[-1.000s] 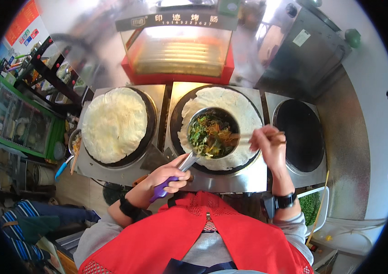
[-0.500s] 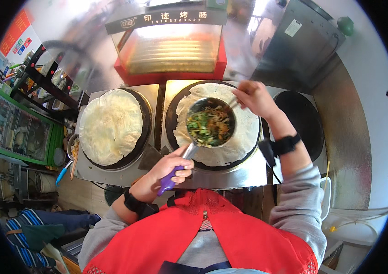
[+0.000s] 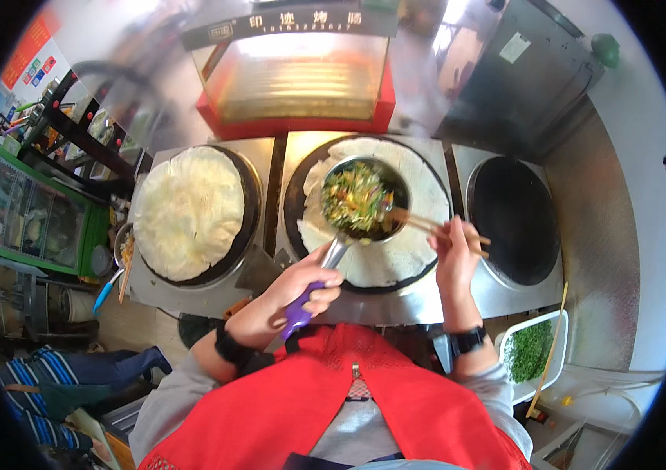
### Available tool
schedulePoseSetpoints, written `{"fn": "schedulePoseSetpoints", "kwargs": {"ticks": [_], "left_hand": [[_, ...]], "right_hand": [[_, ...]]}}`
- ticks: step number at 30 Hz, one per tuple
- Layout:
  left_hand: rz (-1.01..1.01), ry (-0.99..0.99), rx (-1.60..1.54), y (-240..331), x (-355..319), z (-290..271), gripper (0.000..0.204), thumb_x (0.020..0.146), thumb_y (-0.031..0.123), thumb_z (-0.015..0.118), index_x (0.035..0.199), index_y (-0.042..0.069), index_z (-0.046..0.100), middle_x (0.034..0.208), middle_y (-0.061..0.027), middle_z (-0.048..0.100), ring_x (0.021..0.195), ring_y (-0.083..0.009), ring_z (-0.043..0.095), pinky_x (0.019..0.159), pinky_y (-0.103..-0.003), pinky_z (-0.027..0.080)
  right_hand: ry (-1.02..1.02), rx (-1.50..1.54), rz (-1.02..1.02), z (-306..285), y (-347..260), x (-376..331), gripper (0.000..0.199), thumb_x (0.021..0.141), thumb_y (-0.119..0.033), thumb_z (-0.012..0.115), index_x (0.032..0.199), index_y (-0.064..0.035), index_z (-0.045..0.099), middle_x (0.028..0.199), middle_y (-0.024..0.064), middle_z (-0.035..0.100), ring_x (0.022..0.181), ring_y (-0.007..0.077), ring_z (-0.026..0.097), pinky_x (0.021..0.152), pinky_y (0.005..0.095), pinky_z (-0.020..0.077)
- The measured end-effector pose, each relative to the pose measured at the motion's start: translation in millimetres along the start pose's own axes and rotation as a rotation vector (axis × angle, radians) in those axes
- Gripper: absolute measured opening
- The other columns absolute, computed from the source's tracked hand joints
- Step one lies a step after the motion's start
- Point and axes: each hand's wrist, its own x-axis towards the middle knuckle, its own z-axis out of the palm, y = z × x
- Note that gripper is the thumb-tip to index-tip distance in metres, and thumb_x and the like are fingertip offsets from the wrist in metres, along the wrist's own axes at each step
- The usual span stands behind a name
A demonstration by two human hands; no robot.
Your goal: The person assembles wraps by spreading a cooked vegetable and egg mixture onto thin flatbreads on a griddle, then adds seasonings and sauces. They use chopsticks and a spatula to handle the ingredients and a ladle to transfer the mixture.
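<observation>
My left hand is wrapped round the purple handle of a small metal pan, held above the middle crepe. Inside it is a chopped vegetable mix of green leaves and pale and orange shreds, slightly blurred. A pair of wooden chopsticks is gripped in my right hand, just right of the pan. Their tips reach into the right side of the mix. Beneath the pan a thin pale crepe covers most of the middle round griddle, partly hidden by the pan.
Another crepe lies on the left griddle; the right griddle is bare and dark. Behind stands a red-based glass-fronted warmer. A white tub of chopped greens sits at lower right. A bowl with a blue-handled utensil is at left.
My right hand has come down and toward me, from above the pan's upper right to its right side. The chopsticks now point leftward into the mix. The tub of greens has come into sight.
</observation>
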Motion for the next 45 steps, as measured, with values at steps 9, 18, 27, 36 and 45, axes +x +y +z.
{"fn": "schedulePoseSetpoints", "kwargs": {"ticks": [9, 18, 27, 36, 45], "left_hand": [[-0.058, -0.035, 0.129, 2.1, -9.9, 15.0, 0.069, 0.088, 0.001, 0.047, 0.147, 0.025, 0.020, 0.074, 0.0001, 0.042, 0.050, -0.0048, 0.038, 0.039, -0.018, 0.030], [0.020, -0.038, 0.031, 0.7, -20.2, -4.3, 0.061, 0.087, -0.001, 0.048, 0.140, 0.022, 0.026, 0.074, -0.0007, 0.043, 0.052, -0.0054, 0.040, 0.040, -0.019, 0.032], [-0.013, 0.038, 0.125, -4.5, -29.5, -4.4, 0.070, 0.088, 0.000, 0.048, 0.147, 0.023, 0.019, 0.072, 0.0012, 0.040, 0.050, -0.0055, 0.038, 0.038, -0.019, 0.030], [0.000, -0.044, 0.083, -5.4, -13.0, -16.6, 0.067, 0.089, 0.002, 0.047, 0.146, 0.025, 0.021, 0.075, -0.0015, 0.042, 0.046, -0.0056, 0.036, 0.035, -0.018, 0.031], [0.017, -0.056, 0.093, -8.7, -9.5, -14.2, 0.067, 0.088, -0.001, 0.044, 0.146, 0.024, 0.021, 0.077, -0.0025, 0.043, 0.048, -0.0064, 0.038, 0.034, -0.018, 0.030]], "right_hand": [[-0.401, -0.333, -0.145, 22.3, -42.0, -4.9, 0.014, 0.093, -0.009, 0.057, 0.087, 0.0024, 0.058, 0.070, 0.0093, 0.062, 0.061, 0.0142, 0.061, 0.055, 0.0260, 0.0505], [-0.759, -0.747, -0.535, 41.3, -59.5, -13.9, 0.004, 0.086, -0.002, 0.063, 0.085, 0.0015, 0.062, 0.071, 0.0103, 0.063, 0.061, 0.0176, 0.060, 0.056, 0.0280, 0.0485], [-0.814, -0.904, -0.720, 59.9, -81.8, -6.0, 0.004, 0.084, 0.003, 0.063, 0.087, -0.0001, 0.064, 0.070, 0.0075, 0.061, 0.063, 0.0137, 0.058, 0.060, 0.0270, 0.0468], [-1.101, -0.887, -0.769, 41.3, -65.4, -5.7, 0.007, 0.081, 0.000, 0.064, 0.088, 0.0005, 0.062, 0.081, 0.0170, 0.062, 0.074, 0.0336, 0.062, 0.066, 0.0355, 0.0512], [-1.152, -0.837, -0.765, 27.2, -72.9, -9.6, 0.009, 0.082, 0.000, 0.063, 0.090, -0.0008, 0.064, 0.076, 0.0161, 0.062, 0.070, 0.0324, 0.062, 0.063, 0.0370, 0.0506]]}}
